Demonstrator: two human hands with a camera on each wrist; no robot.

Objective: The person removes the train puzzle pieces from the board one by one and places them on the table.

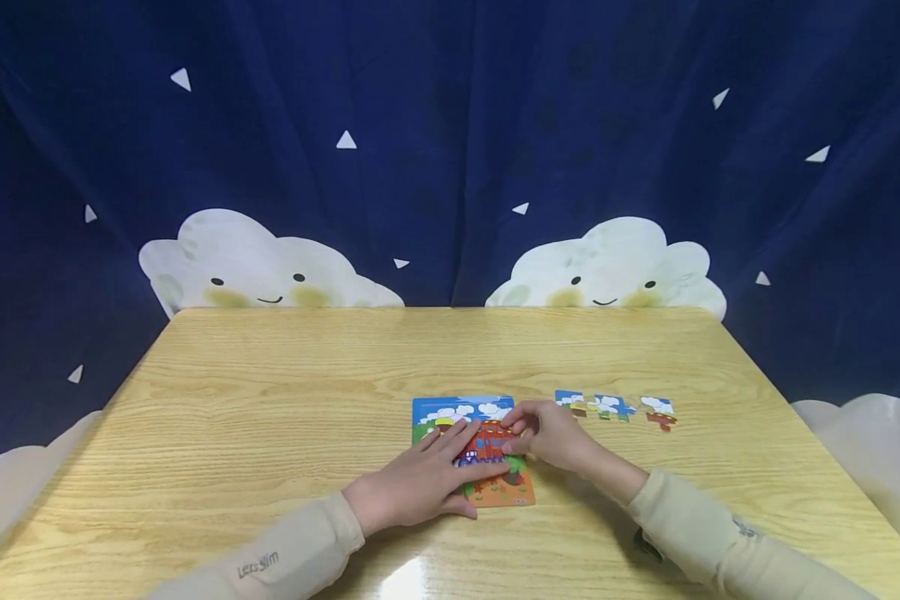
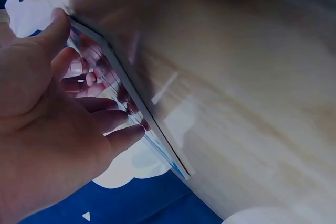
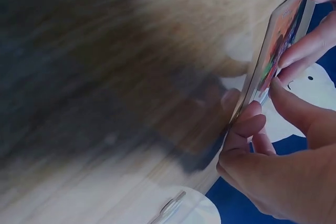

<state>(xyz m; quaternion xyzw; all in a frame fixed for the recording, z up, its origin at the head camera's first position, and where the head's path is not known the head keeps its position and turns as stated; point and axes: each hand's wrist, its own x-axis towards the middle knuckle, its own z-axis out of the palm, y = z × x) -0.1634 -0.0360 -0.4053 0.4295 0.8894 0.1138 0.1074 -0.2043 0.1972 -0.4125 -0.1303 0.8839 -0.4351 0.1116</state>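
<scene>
A jigsaw puzzle (image 1: pixel 498 496) with a red building, clouds and orange ground lies flat on the table. My left hand (image 1: pixel 427 479) rests on it, fingers spread over its left and middle parts. At the puzzle's right edge my right hand (image 1: pixel 551 433) bends its thumb and fingers around a puzzle piece, largely hidden by the fingers. In the right wrist view, the right hand (image 3: pixel 289 145) has its thumb on the puzzle's face and curled fingers by its edge. The left wrist view shows the left hand (image 2: pixel 58 114) with its fingertips touching the puzzle's surface.
Loose puzzle pieces (image 1: pixel 609 406) with sky and clouds lie in a row right of the puzzle, one with a red part (image 1: pixel 658 412) at the far end. The wooden table (image 1: pixel 270 392) reaches back to a dark blue curtain (image 1: pixel 435 125) with white clouds.
</scene>
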